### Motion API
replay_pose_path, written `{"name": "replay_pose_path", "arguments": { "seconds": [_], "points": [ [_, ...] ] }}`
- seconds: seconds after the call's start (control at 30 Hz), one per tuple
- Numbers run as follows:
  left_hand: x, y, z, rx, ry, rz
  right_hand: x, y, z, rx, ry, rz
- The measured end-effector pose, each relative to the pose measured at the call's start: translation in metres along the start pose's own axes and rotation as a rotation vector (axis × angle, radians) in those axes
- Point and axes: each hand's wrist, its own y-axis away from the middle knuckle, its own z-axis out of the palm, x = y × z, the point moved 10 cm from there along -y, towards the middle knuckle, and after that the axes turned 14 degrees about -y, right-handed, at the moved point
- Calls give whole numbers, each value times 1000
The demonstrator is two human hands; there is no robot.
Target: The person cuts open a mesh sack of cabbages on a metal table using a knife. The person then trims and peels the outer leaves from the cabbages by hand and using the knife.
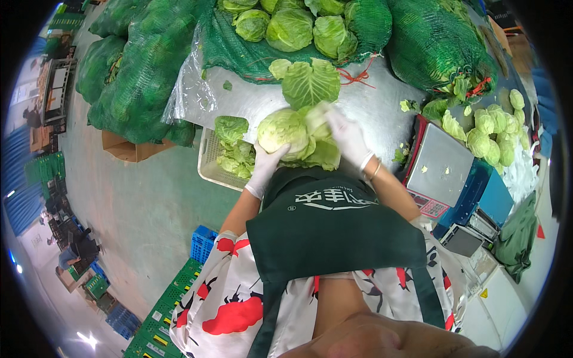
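Note:
A pale green cabbage (283,132) rests near the table's front edge, with my gloved left hand (269,162) gripping its near left side. On the other side, my gloved right hand (345,134) has its fingers on a pale outer leaf (318,120), which looks blurred. Below that hand, a loose leaf (326,154) lies against the cabbage. A broad veined leaf (310,84) is spread out just beyond it. To the left, a cream plastic basket (207,165) contains several torn leaves (235,156).
An opened green mesh sack (219,49) of cabbages (289,30) lies at the back. Full mesh sacks (147,67) stand left; another sack (436,40) lies right. A digital scale (441,156) sits to my right, near trimmed cabbages (494,129). Green crates (168,300) are behind me at left.

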Motion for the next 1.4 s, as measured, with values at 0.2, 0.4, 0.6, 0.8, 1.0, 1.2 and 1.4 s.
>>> {"name": "replay_pose_path", "arguments": {
  "seconds": [0.2,0.4,0.6,0.8,1.0,1.2,1.4],
  "points": [
    [38,-24,5,49,-267,291,17,-23,-46,91,-107,368],
    [122,-31,52,22,-707,501,6,-25,6,154,31,170],
    [143,-40,64,-88,-919,496,11,-16,-30,501,-86,89],
    [182,-37,88,-276,-1141,649,140,10,-38,389,-42,595],
    [181,-13,69,-25,-1273,830,100,49,-34,472,-206,548],
    [172,-3,71,168,-1190,620,96,45,-45,240,42,537],
    [164,-3,63,225,-1013,660,16,-10,-50,34,-8,232]
  ]
}}
